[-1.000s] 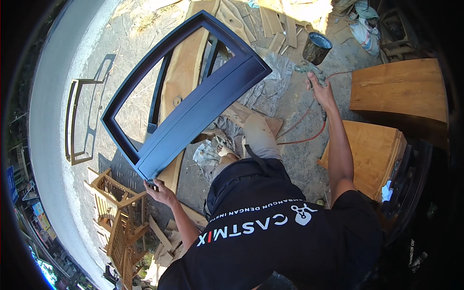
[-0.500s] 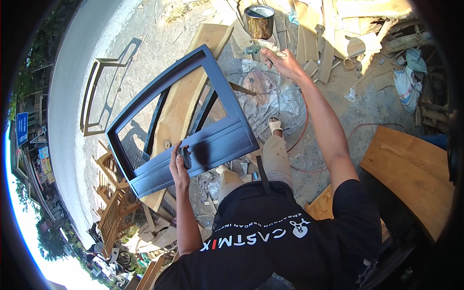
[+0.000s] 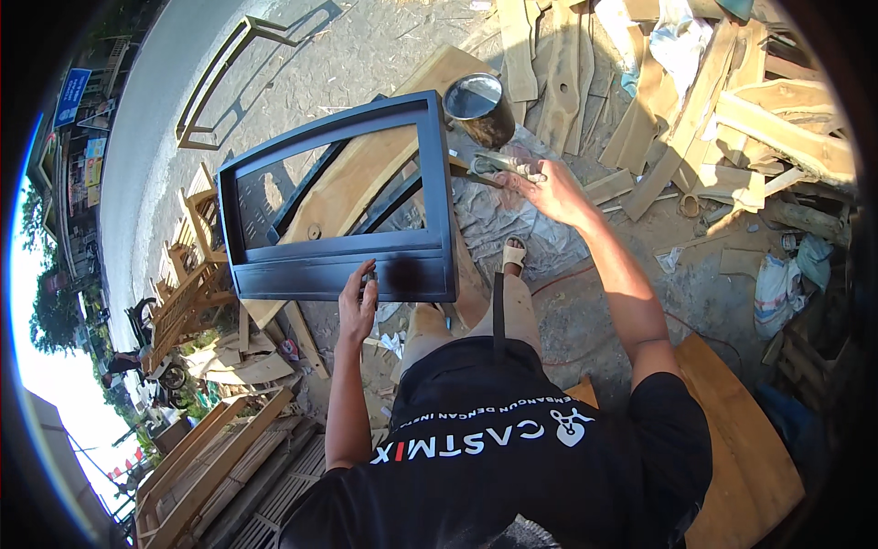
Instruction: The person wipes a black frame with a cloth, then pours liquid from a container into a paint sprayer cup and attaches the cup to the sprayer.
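Note:
A dark blue-black painted wooden frame (image 3: 338, 265), with a wide opening and a solid lower panel, stands tilted in front of me. My left hand (image 3: 358, 306) is at the panel's lower edge, fingers curled round a small dark piece that I cannot make out. To the right of the frame, my right hand (image 3: 551, 194) grips a paint-crusted spray gun (image 3: 505, 167), its nozzle end toward the frame's right side. Through the opening show a pale wood plank (image 3: 352, 188) and dark bars. Just beyond the spray gun stands a round can (image 3: 489, 123) with drips down its side.
Crumpled plastic sheeting (image 3: 512, 220) lies under the right hand. Loose boards (image 3: 572, 78) cover the ground at the far right. A slim frame (image 3: 212, 82) stands by the road at left, above stacked wooden furniture (image 3: 187, 284). A broad brown board (image 3: 732, 439) is at right.
The painted frame has turned clockwise, bringing its lower edge nearly level. My right hand has lowered with the spray gun. The whole view has shifted as well.

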`<state>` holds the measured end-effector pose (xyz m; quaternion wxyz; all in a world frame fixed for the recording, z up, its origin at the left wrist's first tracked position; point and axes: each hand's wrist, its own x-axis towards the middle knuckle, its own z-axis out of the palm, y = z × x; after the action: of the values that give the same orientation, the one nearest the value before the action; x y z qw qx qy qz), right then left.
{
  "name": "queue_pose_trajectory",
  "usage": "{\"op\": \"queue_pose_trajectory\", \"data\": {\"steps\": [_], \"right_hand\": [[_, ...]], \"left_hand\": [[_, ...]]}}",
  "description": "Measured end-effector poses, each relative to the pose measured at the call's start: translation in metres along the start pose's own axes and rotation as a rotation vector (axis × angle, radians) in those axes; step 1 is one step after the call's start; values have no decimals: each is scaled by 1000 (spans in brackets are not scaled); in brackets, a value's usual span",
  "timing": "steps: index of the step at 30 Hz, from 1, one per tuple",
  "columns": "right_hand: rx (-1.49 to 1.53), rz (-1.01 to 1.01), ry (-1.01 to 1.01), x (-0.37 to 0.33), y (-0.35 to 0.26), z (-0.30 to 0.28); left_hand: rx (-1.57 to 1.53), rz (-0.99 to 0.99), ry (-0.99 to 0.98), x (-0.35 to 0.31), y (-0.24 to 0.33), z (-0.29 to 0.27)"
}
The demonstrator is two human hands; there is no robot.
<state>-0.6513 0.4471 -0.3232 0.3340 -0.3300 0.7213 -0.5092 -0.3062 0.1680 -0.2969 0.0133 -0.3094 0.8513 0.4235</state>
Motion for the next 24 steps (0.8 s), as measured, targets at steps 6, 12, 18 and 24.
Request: {"op": "queue_pose_trajectory", "data": {"steps": [6, 12, 18, 24], "right_hand": [[-296, 92, 449, 102, -27, 21], [-350, -19, 171, 184, -101, 122], [-470, -111, 60, 255, -191, 245], [-567, -161, 30, 315, -245, 371]], "left_hand": [[26, -22, 66, 3, 27, -11], [7, -18, 234, -45, -31, -17], [-125, -96, 286, -77, -75, -36], [-211, -93, 410, -104, -162, -85]]}}
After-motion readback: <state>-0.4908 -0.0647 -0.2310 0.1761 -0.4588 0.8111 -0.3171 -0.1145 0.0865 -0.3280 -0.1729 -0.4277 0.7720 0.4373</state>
